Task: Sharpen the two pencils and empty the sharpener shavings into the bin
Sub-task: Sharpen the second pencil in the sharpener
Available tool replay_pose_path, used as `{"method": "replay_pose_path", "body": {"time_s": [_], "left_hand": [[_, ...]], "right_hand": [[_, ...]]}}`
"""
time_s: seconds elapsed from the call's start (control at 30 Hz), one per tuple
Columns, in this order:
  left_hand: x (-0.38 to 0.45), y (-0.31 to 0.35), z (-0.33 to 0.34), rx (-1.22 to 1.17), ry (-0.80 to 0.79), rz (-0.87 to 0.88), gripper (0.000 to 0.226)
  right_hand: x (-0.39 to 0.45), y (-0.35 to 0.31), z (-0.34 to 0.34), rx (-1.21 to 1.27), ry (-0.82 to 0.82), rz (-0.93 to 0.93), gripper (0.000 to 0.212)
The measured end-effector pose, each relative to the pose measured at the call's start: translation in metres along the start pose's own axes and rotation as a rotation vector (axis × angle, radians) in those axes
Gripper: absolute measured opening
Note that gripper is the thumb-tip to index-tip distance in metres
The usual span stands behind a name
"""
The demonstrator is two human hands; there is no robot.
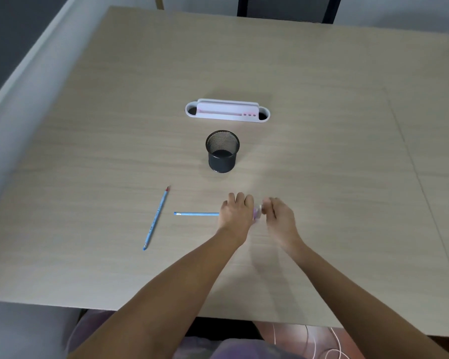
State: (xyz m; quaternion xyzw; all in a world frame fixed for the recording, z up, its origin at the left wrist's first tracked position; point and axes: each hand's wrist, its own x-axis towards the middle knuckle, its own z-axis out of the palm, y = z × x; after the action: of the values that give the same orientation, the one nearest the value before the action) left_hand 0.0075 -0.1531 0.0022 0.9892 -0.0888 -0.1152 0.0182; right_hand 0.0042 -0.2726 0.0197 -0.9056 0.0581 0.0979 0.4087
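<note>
Our left hand grips a light-blue pencil held level over the pale wood-grain table; our right hand pinches a small, blurred pinkish sharpener at its tip. Second blue pencil lies left. Black mesh bin stands beyond, before a white desk organiser.

On the table a mesh cup stands near the middle, with a long desk organiser just behind it. Nearer the person, a loose pencil lies at a slant to the left. To its right a second pencil lies crosswise, its right end under the left hand. The right hand is just beside the left, a small sharpener between them.
</note>
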Motion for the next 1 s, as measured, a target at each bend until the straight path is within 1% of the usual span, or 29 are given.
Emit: {"method": "replay_pose_path", "body": {"time_s": [0.07,0.13,0.23,0.37,0.47,0.53,0.6,0.67,0.73,0.8,0.87,0.93,1.0], "left_hand": [[0.001,-0.001,0.000,0.008,-0.002,-0.005,0.057],[0.000,0.000,0.001,-0.009,0.002,0.008,0.056],[0.001,-0.002,0.001,-0.015,0.012,-0.007,0.053],[0.000,-0.001,0.000,0.001,-0.001,0.003,0.053],[-0.001,0.001,-0.001,0.011,-0.016,-0.015,0.054],[0.000,0.003,-0.002,0.008,-0.015,-0.038,0.053],[0.000,0.003,-0.002,0.006,-0.018,-0.032,0.055],[0.001,0.002,0.000,0.002,-0.013,-0.015,0.057],[0.001,0.002,0.000,-0.021,0.000,-0.013,0.053],[0.002,0.001,0.001,-0.035,-0.002,-0.002,0.052],[0.002,-0.001,0.001,-0.013,0.010,0.006,0.054],[0.001,0.000,0.002,-0.021,0.010,0.018,0.055],[0.001,-0.001,0.003,-0.019,0.006,0.016,0.056]], "right_hand": [[0.020,0.001,0.006,-0.056,0.045,-0.038,0.034],[0.035,0.008,0.015,-0.142,0.060,0.016,0.032],[0.042,0.019,0.030,-0.164,0.108,0.087,0.027],[0.017,0.036,0.043,-0.216,0.147,0.173,0.019],[-0.018,0.040,0.052,-0.211,0.185,0.133,0.016],[-0.037,0.040,0.047,-0.099,0.135,0.072,0.025],[-0.046,0.039,0.035,0.063,0.028,0.061,0.036],[-0.045,0.030,0.018,0.117,-0.065,0.064,0.038],[-0.030,0.022,0.008,0.102,-0.057,0.023,0.035],[-0.007,0.015,0.002,0.061,-0.010,-0.003,0.032],[0.019,0.009,0.002,-0.010,0.012,-0.002,0.035],[0.040,0.012,0.009,-0.032,0.016,0.071,0.038],[0.046,0.019,0.021,-0.015,0.014,0.161,0.029]]}}
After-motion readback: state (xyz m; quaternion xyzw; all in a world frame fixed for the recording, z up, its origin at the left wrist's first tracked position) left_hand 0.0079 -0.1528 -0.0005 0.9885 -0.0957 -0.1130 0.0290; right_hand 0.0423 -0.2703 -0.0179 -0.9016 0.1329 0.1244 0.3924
